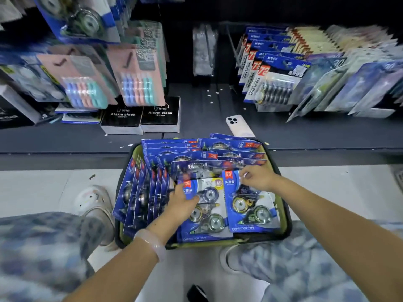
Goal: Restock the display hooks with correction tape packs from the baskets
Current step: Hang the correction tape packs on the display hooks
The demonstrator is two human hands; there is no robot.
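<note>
correction tape packs (205, 205) lie flat and stacked in a green basket (283, 216) on the floor, with more standing on edge along its left side. left hand (182, 202) presses curled fingers onto the front left pack, while right hand (256, 177) pinches the top of the pack (250, 205) beside it. behind the basket, a white phone (238, 126) lies on the dark shelf (65, 140).

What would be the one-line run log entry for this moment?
stage: picking from basket | left hand: on left correction tape pack | right hand: pinching right correction tape pack | hooks: not yet restocked
</note>
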